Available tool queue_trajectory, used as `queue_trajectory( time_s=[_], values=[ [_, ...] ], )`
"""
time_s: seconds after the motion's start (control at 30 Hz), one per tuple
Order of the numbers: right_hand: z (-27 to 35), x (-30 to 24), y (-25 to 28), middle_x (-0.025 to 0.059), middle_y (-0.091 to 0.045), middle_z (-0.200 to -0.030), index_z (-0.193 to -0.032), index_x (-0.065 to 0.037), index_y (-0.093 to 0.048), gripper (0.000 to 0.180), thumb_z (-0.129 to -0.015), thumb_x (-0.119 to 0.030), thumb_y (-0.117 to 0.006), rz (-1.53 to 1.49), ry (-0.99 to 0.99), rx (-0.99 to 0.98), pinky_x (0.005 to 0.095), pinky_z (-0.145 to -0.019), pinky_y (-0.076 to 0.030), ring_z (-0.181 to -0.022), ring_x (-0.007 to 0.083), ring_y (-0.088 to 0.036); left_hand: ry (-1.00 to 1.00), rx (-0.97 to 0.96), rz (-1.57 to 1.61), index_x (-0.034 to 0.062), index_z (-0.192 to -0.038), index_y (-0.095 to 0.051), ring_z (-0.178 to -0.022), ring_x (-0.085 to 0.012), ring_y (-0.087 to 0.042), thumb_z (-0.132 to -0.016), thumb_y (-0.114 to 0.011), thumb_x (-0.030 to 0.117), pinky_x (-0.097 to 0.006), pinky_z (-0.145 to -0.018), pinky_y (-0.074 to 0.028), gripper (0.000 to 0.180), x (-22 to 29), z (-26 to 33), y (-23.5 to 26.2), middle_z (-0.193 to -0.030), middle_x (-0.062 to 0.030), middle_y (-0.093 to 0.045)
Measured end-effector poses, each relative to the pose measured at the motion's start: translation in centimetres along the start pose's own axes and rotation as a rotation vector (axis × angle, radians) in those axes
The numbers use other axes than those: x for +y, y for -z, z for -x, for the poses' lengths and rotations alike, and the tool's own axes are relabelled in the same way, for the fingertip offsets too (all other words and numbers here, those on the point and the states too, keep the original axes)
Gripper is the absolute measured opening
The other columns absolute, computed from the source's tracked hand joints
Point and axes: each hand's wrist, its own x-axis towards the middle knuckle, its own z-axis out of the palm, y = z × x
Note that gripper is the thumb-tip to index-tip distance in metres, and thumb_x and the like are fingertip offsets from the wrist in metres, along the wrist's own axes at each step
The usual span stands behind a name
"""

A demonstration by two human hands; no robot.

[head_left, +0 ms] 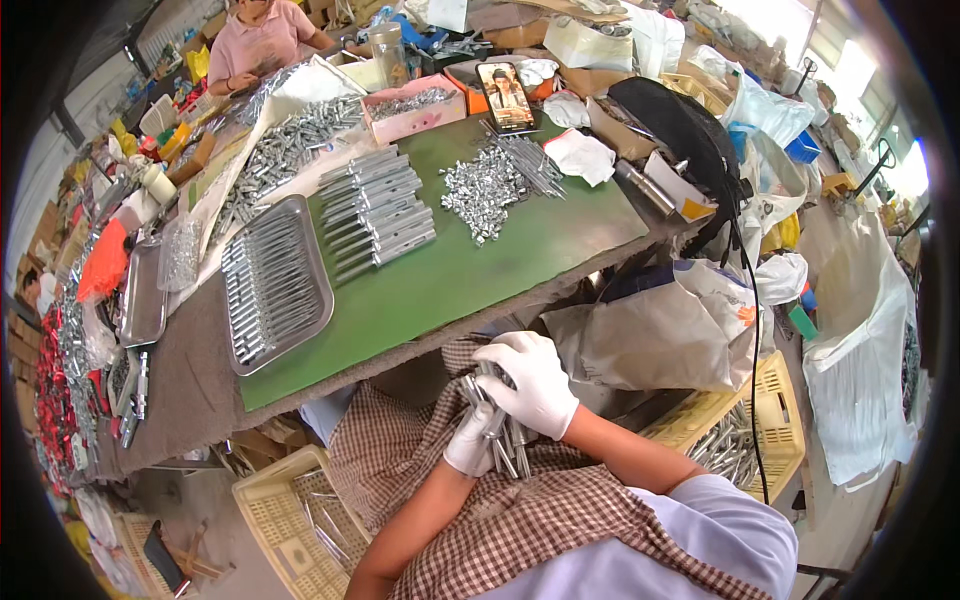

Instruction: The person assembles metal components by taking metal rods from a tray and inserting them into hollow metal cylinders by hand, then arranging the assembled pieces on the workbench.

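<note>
On the near side of the green mat [430,315], the white-gloved left hand [472,443] and right hand [532,385] grip a bundle of shiny metal tubes [513,455]. Two latticed yellow plastic crates [778,420] hold metal rods. At the mat's left edge, one round-cornered metal tray [288,349] carries slender rods [270,275]. Beyond the mat, one pink box [420,122] contains small metal parts [410,102].

Left grip [470,446] and right grip [532,385], white-gloved, clasp silvery metal rods [515,460] above a checked apron [570,512]. On the green-covered worktop [400,320], left to right: a metal tray [328,285] of slender parts [268,275], stacked tubes [375,215], heaped small fittings [478,195]; beyond, a lit phone [506,97].
</note>
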Motion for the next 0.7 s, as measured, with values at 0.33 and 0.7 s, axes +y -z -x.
queue_trajectory(
  time_s=[0.33,0.7],
  values=[
    [-3.6,-3.1,-0.3,0.0153,-0.058,-0.101,-0.104,-0.007,-0.059,0.032,-0.082,-0.03,-0.064,-0.462,-0.114,-0.093,0.0402,-0.084,-0.045,-0.094,0.0331,-0.056,-0.213,0.059,-0.4,0.0029,-0.131,-0.04,-0.115,-0.0185,-0.051,-0.071,-0.072,0.012,-0.033,-0.095,-0.043,0.068,3.7,1.5,-3.4,-0.123,-0.005,-0.051],
    [-16.1,-5.3,6.0,0.0144,-0.06,-0.107,-0.09,-0.007,-0.062,0.017,-0.076,-0.014,-0.069,-0.616,0.309,0.055,0.0373,-0.084,-0.049,-0.099,0.0307,-0.06,-0.877,0.069,-1.408,0.0034,-0.134,-0.036,-0.122,-0.0238,-0.047,-0.073,-0.073,0.02,-0.037,-0.097,-0.042,0.073,15.6,-4.5,-9.0,-0.13,-0.0117,-0.046]
  ],
)
